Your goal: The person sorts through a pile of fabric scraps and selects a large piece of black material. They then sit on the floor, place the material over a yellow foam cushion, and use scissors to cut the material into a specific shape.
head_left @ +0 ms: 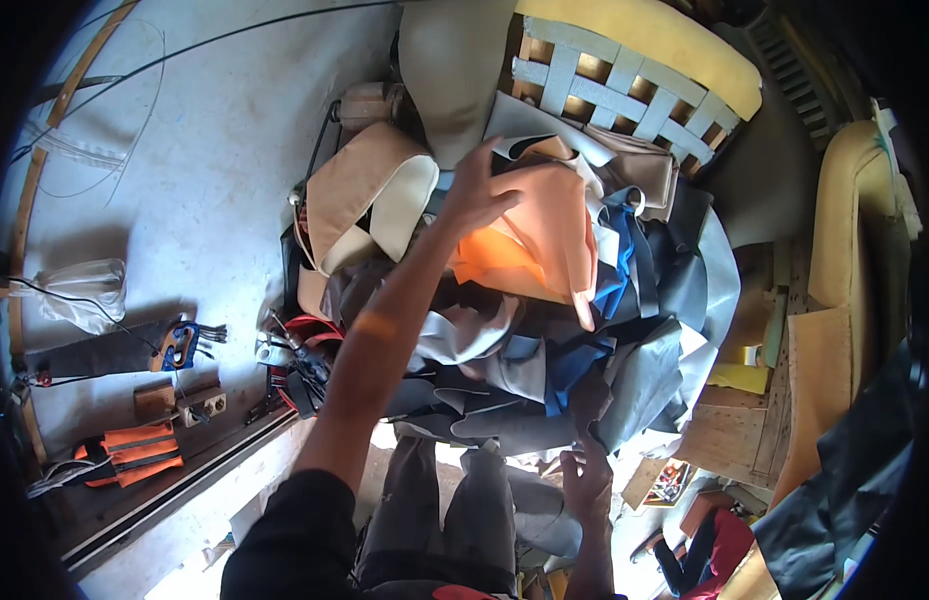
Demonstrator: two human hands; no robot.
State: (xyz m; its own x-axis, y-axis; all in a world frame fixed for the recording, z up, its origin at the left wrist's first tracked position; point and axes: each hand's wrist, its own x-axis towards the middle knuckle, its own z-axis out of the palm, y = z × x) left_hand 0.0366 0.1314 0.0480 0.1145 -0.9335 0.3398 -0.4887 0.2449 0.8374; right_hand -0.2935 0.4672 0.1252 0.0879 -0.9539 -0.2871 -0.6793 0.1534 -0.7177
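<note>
Orange sheet [544, 220]: laid atop heap [464, 335], far-ctr.
L hand [477, 195]: placed at sheet's left edge, thumb spread; whether gripped, can't be told.
R hand [587, 487]: seen at heap's near edge, fingers part-curled, by dk. brown piece [589, 398]; hold can't be told.
Beige band [354, 185]: looped, left of sheet.
Webbed frame [624, 75]: set far, w/ yellow edge.
Handsaw [99, 350]: seen far left.

Top sheet [544, 220] is lying on fabric pile [489, 372]. Webbed frame [624, 75] is sitting behind; material strip [359, 185] is resting at pile's left; handsaw [109, 352] and power socket [202, 407] are occupying far left. Padded frame [839, 220] is sitting right.
</note>
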